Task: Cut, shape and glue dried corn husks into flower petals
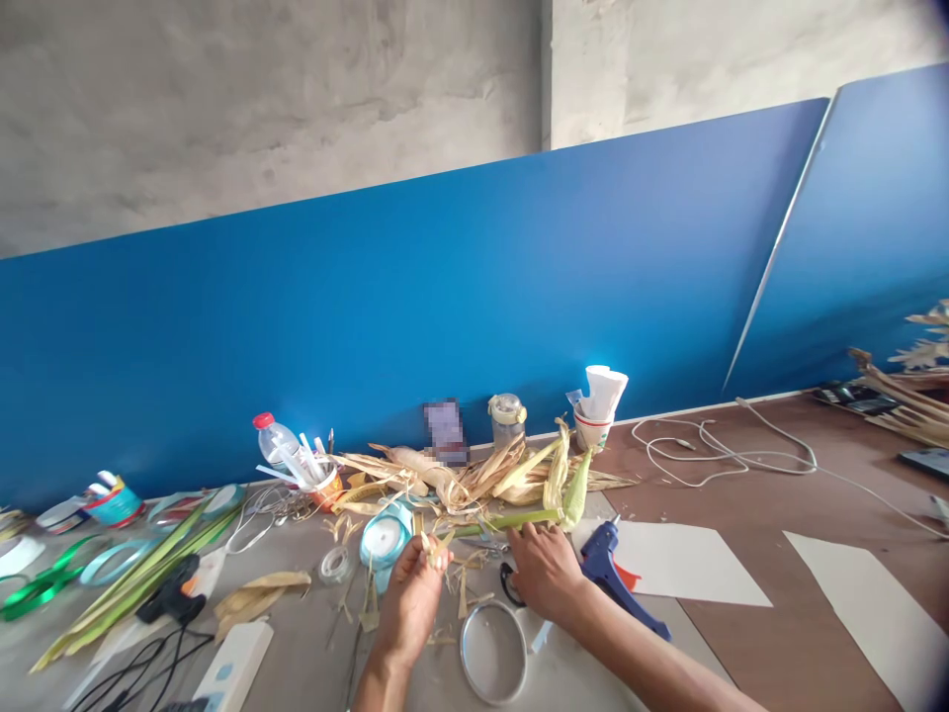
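Observation:
My left hand (412, 603) is closed in a pinch on a small pale piece of corn husk (434, 550), held up above the table. To its right, my right hand (547, 566) reaches down palm-first, its fingertips curled out of sight beside a green stalk (523, 519). The black handle of a pair of scissors (510, 583) shows right beside that hand; whether the fingers grip it cannot be made out. Behind both hands lies a heap of dried corn husks (452, 485), with a greener husk (576, 489) at its right end. Husk scraps (464, 583) are scattered between the hands.
A blue glue gun (615, 578) lies right of my right hand, by white paper (689, 564). A metal ring (493, 653) sits in front. Ribbon (386, 534), clear tape (334, 565), a power strip (233, 667) and long green leaves (133, 583) are leftward. A blue partition (445, 316) stands behind.

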Demonstrator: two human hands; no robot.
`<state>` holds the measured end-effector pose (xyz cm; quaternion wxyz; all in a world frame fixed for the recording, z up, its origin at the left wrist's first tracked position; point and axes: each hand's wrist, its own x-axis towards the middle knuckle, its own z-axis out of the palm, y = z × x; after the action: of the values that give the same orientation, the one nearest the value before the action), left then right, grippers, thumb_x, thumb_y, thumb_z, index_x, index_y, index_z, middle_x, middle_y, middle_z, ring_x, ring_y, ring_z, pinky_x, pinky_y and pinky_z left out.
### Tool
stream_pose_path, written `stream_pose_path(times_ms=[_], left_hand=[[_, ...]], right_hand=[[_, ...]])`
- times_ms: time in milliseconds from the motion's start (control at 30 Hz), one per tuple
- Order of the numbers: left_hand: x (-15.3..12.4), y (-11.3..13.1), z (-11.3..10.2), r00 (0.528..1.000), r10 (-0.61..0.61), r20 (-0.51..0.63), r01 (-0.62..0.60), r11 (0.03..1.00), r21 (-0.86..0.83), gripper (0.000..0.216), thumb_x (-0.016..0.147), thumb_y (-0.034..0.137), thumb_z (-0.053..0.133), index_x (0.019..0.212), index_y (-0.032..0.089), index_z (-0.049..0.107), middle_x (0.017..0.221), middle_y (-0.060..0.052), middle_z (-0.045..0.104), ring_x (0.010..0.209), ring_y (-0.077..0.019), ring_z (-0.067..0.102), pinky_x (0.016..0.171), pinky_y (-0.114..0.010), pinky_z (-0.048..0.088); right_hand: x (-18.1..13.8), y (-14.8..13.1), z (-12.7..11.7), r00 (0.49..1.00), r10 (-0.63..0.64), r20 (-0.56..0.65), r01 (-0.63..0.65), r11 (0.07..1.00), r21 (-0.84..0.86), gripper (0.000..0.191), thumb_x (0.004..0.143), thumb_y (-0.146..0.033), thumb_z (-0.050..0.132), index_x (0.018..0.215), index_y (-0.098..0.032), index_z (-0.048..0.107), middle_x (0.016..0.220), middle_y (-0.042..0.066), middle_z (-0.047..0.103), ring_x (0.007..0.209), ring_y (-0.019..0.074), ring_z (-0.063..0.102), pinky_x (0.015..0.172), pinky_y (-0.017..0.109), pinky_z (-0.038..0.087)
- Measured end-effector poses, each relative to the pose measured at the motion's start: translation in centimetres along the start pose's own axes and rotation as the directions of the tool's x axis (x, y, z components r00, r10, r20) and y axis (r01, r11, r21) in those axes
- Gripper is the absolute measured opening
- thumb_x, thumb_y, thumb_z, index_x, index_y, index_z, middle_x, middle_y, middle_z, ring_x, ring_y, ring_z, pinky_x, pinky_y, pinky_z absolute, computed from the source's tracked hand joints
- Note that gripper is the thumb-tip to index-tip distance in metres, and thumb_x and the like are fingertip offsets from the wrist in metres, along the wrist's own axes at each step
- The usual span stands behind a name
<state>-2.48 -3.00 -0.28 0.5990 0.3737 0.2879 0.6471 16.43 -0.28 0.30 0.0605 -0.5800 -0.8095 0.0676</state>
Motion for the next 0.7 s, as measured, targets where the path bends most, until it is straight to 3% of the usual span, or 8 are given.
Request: stream_pose_path(times_ms=[267,467,700], left_hand=[[0.2,-0.6,-0.9,1.0,0.002,-0.009,-0.003,0.998,-0.068,0.01,0.069,0.026,0.068,0.074,0.018,0.062,0.068,0.0,0.052,0.067,-0.0133,0.047,0.078,-0.036,0.038],[0.3,-0.5,-0.8,0.999,0.023,0.027,-0.02,0.994,-0.106,0.005,0.075,0.022,0.062,0.075,0.018,0.063,0.067,0.0,0.051,0.067,-0.0131,0.046,0.079,-0.034,0.037],[0.3,-0.3,-0.7,0.999,0.027,0.036,-0.022,0.989,-0.147,0.008,0.075,0.023,0.062,0.069,0.018,0.061,0.063,0.001,0.049,0.065,-0.0128,0.046,0.078,-0.034,0.038]], right_hand=[[0.0,-0.6,-0.8,0.998,-0.012,0.068,0.012,1.0,0.0,0.039,0.067,-0.017,0.052,0.106,-0.014,0.055,0.096,0.015,0.062,0.092,0.0286,0.056,0.082,0.038,0.032],[-0.8,0.4,-2.0,1.0,0.02,0.02,-0.023,0.988,0.156,0.048,0.069,-0.034,0.052,0.113,-0.015,0.051,0.101,0.013,0.06,0.096,0.0276,0.054,0.081,0.035,0.034],[-2.5,2.2,-3.9,0.999,-0.004,0.042,-0.012,0.921,0.39,0.027,0.07,-0.026,0.05,0.093,-0.019,0.063,0.085,0.005,0.064,0.076,0.0187,0.055,0.068,0.027,0.037]])
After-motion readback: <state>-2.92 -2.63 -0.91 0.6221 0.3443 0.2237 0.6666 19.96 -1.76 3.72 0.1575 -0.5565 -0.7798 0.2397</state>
